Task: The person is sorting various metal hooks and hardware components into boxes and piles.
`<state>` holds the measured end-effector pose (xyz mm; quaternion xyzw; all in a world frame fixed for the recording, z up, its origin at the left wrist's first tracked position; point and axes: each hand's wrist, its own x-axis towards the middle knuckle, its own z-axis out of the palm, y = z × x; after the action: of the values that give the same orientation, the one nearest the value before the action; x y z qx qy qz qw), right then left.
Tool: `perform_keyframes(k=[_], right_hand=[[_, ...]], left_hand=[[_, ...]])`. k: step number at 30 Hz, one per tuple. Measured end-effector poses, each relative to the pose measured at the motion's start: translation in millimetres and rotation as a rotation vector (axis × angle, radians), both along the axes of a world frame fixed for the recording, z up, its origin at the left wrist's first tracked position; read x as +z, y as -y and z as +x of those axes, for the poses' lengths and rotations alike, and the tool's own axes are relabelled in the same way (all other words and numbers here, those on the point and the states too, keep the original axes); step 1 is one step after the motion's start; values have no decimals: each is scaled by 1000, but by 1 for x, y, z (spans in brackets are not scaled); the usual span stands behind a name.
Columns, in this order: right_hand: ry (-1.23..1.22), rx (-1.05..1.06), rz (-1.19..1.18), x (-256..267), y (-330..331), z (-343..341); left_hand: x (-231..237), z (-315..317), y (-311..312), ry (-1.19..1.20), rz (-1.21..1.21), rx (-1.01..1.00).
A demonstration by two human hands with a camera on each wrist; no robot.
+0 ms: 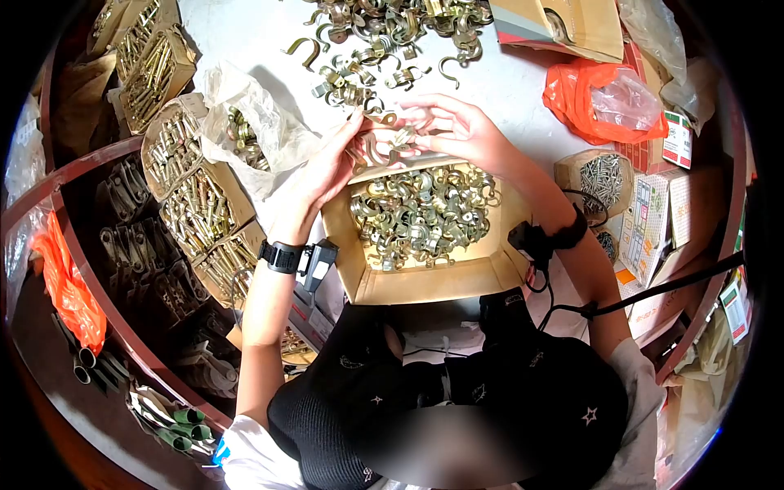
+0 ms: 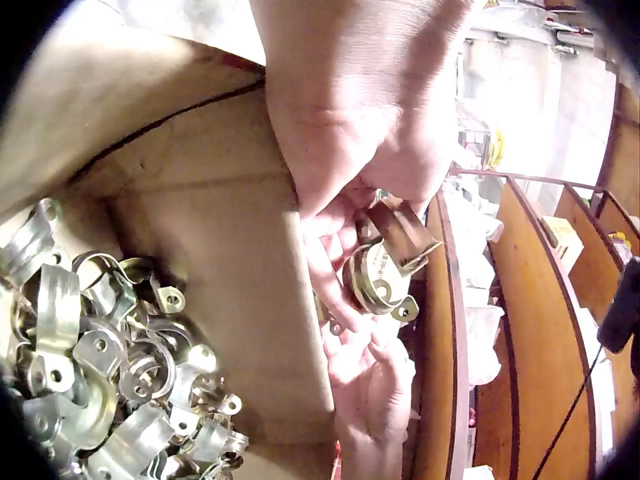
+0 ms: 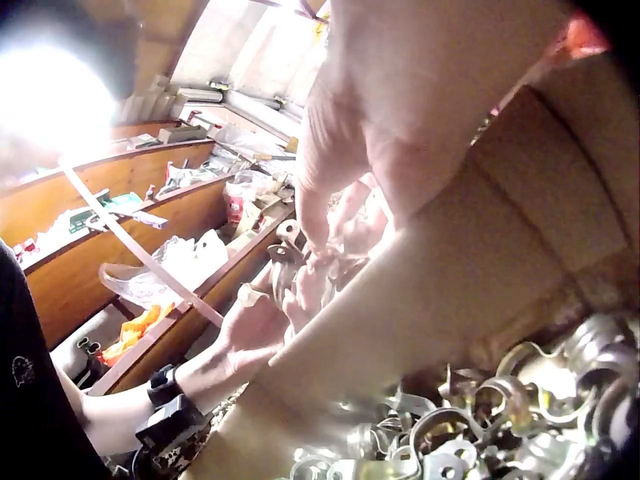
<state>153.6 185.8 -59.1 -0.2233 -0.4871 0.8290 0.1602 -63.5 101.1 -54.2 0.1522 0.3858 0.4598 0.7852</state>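
Curved metal pipe clamps (image 1: 380, 151) with drilled lugs are held between both hands, just beyond the far wall of a cardboard box (image 1: 441, 287). My left hand (image 1: 331, 167) grips several of them, nested together in the left wrist view, with a clamp (image 2: 378, 275) standing out from its fingers. My right hand (image 1: 469, 135) comes in from the other side, its thumb and fingertips pinching at a clamp beside the left fingers. Part of its grip is hidden behind the box wall in the right wrist view. Loose clamps (image 1: 425, 214) fill the box.
More clamps (image 1: 392, 28) lie heaped on the pale table (image 1: 245, 37). To the left stand a clear plastic bag (image 1: 257, 118) and boxes of long bolts (image 1: 192, 208). On the right are a red bag (image 1: 600, 102), a box of screws (image 1: 600, 180) and printed cartons (image 1: 665, 216).
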Motion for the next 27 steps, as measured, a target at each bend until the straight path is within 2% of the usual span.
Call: perform_keyframes(k=[2,4,6,9,12,14,17,19,23,25,26,27], right_hand=[[-6,5,51,-3,-1,1],[-12,9,100,-5,-1,1],[60,-71,10,-6,0,0],[103,-120,6,-1,-2,1],[103,-140,-49,-2,-4,3],[82,-137,-105,2,-5,3],[97,-107,-14,20,1,5],[101,107,49,34,11,9],[195,504,488,43,39,16],[387,586,1095,34,61,18],[441,541,1280,34,69,18],[441,540,1279,33,70,17]], left_hand=[[1,1,0,-85,-41,14],[0,1,-1,-61,-57,3],[-1,-1,-1,-38,-76,-7],[-4,-4,-3,-27,1,-10],[-6,-1,-6,-92,-70,122],[-2,2,-8,-112,-69,135],[-4,2,-8,-109,-58,178],[-3,2,-7,0,-62,193],[-4,1,-6,33,-75,186],[-6,1,-6,11,-37,157],[-5,1,-6,11,-37,156],[-3,1,-6,21,-28,130]])
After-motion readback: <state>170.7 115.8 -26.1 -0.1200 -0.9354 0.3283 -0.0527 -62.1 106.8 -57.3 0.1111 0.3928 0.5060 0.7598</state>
